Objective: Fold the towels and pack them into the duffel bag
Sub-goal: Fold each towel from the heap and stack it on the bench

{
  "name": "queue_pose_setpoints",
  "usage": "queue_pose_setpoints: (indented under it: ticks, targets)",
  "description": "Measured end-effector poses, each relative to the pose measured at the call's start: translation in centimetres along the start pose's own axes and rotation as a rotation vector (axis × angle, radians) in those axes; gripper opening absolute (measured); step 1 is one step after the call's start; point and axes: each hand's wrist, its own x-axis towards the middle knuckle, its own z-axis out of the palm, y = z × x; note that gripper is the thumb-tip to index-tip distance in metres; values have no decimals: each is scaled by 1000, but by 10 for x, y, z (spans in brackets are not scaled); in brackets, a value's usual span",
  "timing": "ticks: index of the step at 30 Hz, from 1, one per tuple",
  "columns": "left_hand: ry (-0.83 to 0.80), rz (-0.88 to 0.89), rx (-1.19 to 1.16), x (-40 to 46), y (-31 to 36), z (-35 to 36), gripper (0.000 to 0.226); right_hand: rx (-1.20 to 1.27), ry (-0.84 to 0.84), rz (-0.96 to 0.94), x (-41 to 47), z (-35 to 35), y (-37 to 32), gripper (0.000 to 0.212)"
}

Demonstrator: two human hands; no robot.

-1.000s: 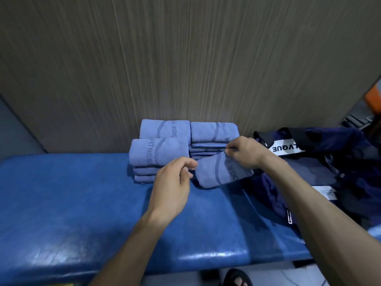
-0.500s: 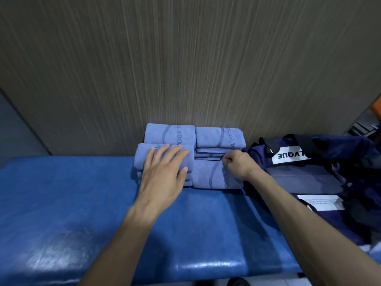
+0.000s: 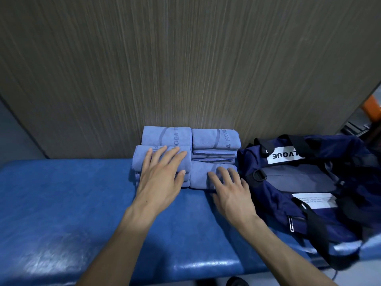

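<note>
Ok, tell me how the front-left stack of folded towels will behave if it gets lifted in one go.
The front-left towel stack is soft cloth in loose folds, so it will probably sag and flop unless supported underneath. Its layers sit unbound, so they may slide apart. The left hand lies flat on top, which should help to keep it together.

Bench: I see a blue padded bench with a glossy, slightly scuffed cover, running across the lower part of my view.
Wall: behind it I have a wood-grain wall panel, brown-grey with vertical streaks, meeting the bench's back edge.
Left edge: I see a plain grey surface beside the panel.
Upper right: I make out an orange object, too blurred to identify.
Bottom: a dark shoe shows just below the bench edge.
</note>
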Motion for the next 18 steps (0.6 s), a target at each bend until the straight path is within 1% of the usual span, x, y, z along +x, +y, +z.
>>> queue_pose_setpoints:
  ticks: [3,5,10,13,18]
  targets:
    - [-11,7,12,-1,0,-2,49,16,50,-46,7,4,9,76]
    - [-21,17,13,-2,-1,-2,50,27,76,-85,12,4,16,77]
    - [-25,28,32,-4,-1,0,54,44,132,-164,13,14,27,70]
    - [-20,31,36,-3,-2,-1,54,59,178,-155,11,18,28,71]
    - [-18,47,58,-3,-2,0,55,30,229,-118,5,23,16,59]
